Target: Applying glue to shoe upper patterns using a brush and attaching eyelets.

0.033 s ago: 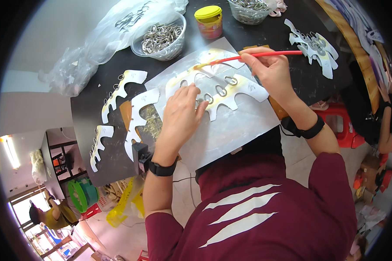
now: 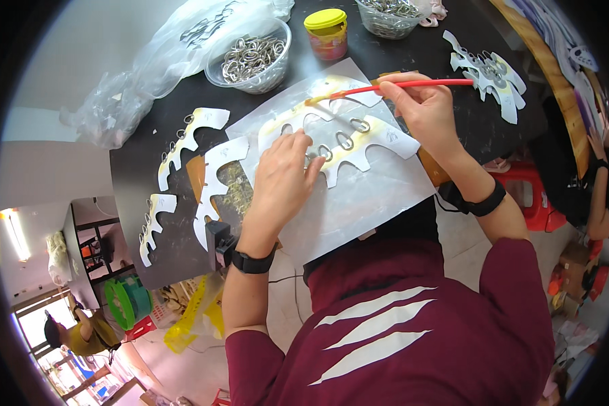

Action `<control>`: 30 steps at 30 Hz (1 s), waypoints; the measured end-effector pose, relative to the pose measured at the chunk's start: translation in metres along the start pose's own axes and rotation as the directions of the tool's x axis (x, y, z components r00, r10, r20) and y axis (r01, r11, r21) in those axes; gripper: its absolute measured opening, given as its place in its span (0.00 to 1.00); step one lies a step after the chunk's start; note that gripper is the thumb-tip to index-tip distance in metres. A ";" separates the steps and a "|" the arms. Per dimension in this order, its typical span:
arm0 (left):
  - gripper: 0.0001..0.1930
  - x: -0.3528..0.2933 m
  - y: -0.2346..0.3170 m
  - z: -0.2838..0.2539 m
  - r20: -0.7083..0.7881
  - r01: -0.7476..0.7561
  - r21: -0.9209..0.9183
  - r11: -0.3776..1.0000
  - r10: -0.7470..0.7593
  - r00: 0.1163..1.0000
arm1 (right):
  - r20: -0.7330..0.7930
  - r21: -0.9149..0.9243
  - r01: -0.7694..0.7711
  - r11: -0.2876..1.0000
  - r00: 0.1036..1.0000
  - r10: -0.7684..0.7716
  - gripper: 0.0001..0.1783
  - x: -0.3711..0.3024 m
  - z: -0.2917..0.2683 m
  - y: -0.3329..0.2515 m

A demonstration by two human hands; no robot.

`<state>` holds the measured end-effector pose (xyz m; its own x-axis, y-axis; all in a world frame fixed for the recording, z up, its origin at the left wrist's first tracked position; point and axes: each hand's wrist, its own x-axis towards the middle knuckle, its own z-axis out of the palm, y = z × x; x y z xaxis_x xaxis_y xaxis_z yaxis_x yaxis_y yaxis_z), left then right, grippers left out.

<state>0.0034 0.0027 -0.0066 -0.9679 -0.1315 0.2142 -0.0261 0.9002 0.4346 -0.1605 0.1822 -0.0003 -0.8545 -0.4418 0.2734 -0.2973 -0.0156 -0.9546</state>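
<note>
My right hand (image 2: 423, 111) pinches a brush with a long red handle (image 2: 413, 84). The brush's yellowish tip rests on the far white scalloped piece (image 2: 335, 83), along a yellow smear that looks like glue. Flat on the near side of that piece lies my left hand (image 2: 287, 172), fingers stretched out and thumb apart, holding nothing. Closer to me, a second scalloped piece (image 2: 386, 137) carries several metal oval rings (image 2: 345, 140) on its yellowed edge. Both pieces lie on a translucent sheet (image 2: 358, 210); my left hand hides part of them.
Behind the sheet stand a clear tub of metal rings (image 2: 254, 61), a yellow-lidded tub (image 2: 326, 34) and another ring tub (image 2: 389, 19). More scalloped pieces (image 2: 213, 118) lie at left, with a ringed stack (image 2: 490, 71) at right. Plastic bags (image 2: 115, 111) cover the far left corner.
The brush and my right hand have shifted very slightly to the right. My left hand stays in place.
</note>
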 end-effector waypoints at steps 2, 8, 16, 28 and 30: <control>0.15 0.000 0.000 -0.001 0.003 -0.004 -0.017 1.000 0.004 1.000 | 0.003 -0.010 -0.010 1.000 1.000 0.010 0.07 0.000 -0.004 -0.001; 0.15 -0.001 -0.001 0.001 -0.021 -0.036 -0.016 0.999 0.036 0.999 | 0.014 0.020 0.004 1.000 1.000 -0.004 0.07 -0.001 0.008 -0.004; 0.14 -0.001 -0.001 0.002 -0.043 -0.054 0.009 0.998 0.055 0.998 | 0.071 0.015 -0.047 0.999 0.996 0.046 0.08 -0.004 0.006 -0.008; 0.14 -0.003 -0.001 0.000 -0.019 -0.036 0.002 0.999 0.036 0.999 | 0.153 0.075 -0.103 0.992 0.984 0.091 0.10 -0.005 0.026 -0.011; 0.14 -0.004 -0.002 -0.002 -0.004 -0.016 -0.019 1.000 0.015 1.000 | 0.149 0.068 -0.086 0.994 0.986 0.075 0.09 -0.002 0.024 -0.012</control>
<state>0.0083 0.0009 -0.0063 -0.9672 -0.1192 0.2243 -0.0062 0.8940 0.4481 -0.1453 0.1619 0.0084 -0.8010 -0.5708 0.1805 -0.1936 -0.0385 -0.9803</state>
